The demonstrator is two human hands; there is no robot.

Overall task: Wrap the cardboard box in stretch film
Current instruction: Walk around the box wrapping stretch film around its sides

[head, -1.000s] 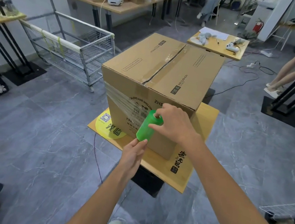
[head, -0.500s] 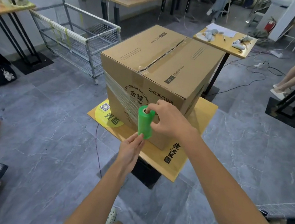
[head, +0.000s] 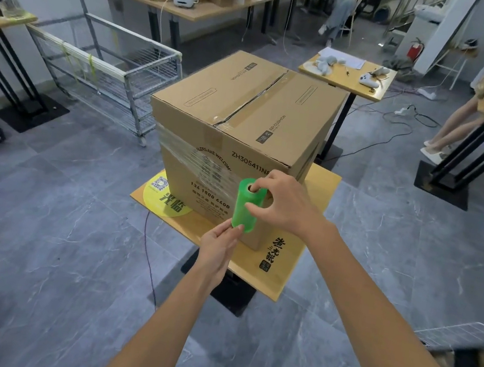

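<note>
Head view: right hand [head: 286,203] tops green roll [head: 246,205]; left hand [head: 219,244] pinches underneath.

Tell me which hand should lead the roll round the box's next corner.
Right, probably. The right hand grips the top end of the stretch film roll, finger at its core, beside the near corner of the cardboard box. The left hand only pinches the bottom end, farther from that corner.
</note>
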